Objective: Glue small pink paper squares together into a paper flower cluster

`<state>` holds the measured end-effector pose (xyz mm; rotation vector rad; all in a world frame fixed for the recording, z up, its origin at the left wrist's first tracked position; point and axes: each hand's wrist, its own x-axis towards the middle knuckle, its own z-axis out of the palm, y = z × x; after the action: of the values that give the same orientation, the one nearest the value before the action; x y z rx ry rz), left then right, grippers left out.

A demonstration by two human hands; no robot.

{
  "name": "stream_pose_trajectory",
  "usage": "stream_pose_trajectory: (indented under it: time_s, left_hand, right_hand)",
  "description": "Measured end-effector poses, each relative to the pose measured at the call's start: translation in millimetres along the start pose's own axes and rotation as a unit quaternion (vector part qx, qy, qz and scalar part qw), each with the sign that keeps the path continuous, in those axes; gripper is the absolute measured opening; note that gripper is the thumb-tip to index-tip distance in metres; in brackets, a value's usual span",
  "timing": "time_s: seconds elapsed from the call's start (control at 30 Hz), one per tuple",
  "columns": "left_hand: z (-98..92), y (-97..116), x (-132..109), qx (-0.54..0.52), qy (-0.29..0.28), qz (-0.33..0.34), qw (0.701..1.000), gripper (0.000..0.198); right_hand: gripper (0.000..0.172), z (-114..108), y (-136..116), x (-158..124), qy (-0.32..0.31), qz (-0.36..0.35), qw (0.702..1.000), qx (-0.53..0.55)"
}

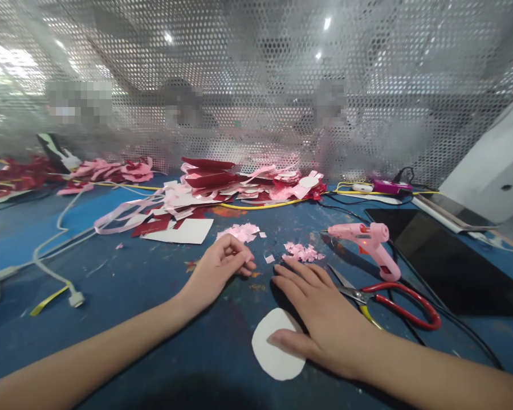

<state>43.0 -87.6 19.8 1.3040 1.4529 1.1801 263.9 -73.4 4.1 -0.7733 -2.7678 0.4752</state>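
My left hand (226, 259) is closed just in front of a pile of pink paper bits (239, 232), thumb against the curled fingers. What it pinches, if anything, is too small to make out. My right hand (312, 307) lies palm down with its fingers stretched out, the thumb over a white paper circle (276, 359). Beyond its fingertips is a second heap of small pink paper pieces (303, 251), with a loose pink square (269, 259) beside it. Red-handled scissors (363, 296) lie partly open to the right, near a pink hot glue gun (367, 239).
Pink, red and white paper scraps (205, 193) are heaped at the back against a perforated metal screen (256, 114). White cables (60, 233) cross the left side. A black flat panel (444, 256) and a purple power strip (391, 187) are on the right.
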Motion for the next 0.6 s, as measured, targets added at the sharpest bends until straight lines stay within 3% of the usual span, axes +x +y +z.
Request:
stream_pose_trajectory:
  time_s: [0.17,0.37,0.6]
  left_hand:
    - [-1.9,-6,-7,0.007,-0.002,0.032,0.999,0.022]
    - [-3.4,-5,-24,0.023,-0.004,0.089,0.996,0.016]
    - [-1.4,-9,-39,0.047,-0.064,0.162,0.984,0.005]
  right_hand:
    - [0.073,-2,2,12,-0.024,0.026,0.999,0.002]
    - [0.074,1,-3,38,-0.02,0.004,0.999,-0.034]
    - [0.055,4,0,79,-0.029,-0.058,0.992,-0.107]
